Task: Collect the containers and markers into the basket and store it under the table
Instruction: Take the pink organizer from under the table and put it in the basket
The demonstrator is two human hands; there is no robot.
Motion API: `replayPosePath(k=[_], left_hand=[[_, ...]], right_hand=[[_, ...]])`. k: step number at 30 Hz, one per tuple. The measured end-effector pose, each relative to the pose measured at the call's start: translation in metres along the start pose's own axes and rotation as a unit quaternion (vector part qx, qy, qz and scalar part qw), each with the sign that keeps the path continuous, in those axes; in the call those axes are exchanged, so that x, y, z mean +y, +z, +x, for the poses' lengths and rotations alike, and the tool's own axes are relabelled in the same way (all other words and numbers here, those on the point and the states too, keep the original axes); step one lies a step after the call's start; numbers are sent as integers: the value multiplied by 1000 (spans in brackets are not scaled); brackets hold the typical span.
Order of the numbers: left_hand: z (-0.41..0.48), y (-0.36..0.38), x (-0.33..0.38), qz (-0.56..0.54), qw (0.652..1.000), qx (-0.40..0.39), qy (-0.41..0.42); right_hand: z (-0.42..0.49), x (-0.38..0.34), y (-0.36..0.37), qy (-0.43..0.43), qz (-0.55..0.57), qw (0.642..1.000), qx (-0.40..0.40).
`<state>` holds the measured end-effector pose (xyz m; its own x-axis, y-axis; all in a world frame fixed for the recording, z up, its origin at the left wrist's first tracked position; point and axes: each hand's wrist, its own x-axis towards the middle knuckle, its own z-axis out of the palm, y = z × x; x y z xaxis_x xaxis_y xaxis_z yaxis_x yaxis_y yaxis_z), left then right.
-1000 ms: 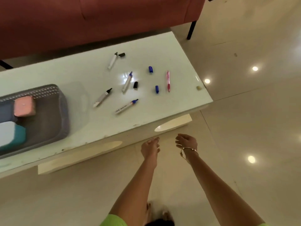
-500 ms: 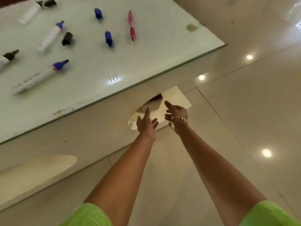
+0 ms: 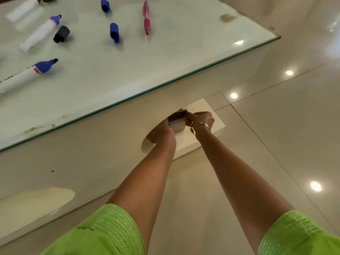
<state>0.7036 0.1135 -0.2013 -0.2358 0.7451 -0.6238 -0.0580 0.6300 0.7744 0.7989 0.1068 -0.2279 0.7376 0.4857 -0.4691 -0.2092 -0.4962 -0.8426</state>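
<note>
A small container (image 3: 176, 120), dark on top and pale below, sits at the curved opening under the desk (image 3: 165, 70), on its lower shelf (image 3: 207, 115). The right hand (image 3: 201, 120) has its grip closed on the container's right end; the left hand (image 3: 161, 134) clasps its left side. Uncapped markers (image 3: 39, 32) and loose caps (image 3: 114, 32) lie on the desk.

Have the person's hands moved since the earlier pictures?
Yes. Both the left hand and right hand have gone forward into the oval opening in the table's side, now gripping a small grey box.
</note>
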Motion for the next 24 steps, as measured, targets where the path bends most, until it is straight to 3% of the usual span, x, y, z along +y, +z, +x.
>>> replayPosePath(k=[2, 10, 18, 24], left_hand=[[-6, -5, -7, 36, 998, 48, 26], [-127, -60, -27, 98, 987, 59, -114], [-269, -132, 60, 89, 981, 50, -163], [-299, -191, 148, 44, 984, 94, -146]], right_hand=[[-11, 2, -15, -9, -39, 999, 0], [-142, -22, -134, 39, -179, 983, -10], [-272, -124, -202, 51, -266, 961, -54], [-338, -211, -176, 23, -263, 956, -129]])
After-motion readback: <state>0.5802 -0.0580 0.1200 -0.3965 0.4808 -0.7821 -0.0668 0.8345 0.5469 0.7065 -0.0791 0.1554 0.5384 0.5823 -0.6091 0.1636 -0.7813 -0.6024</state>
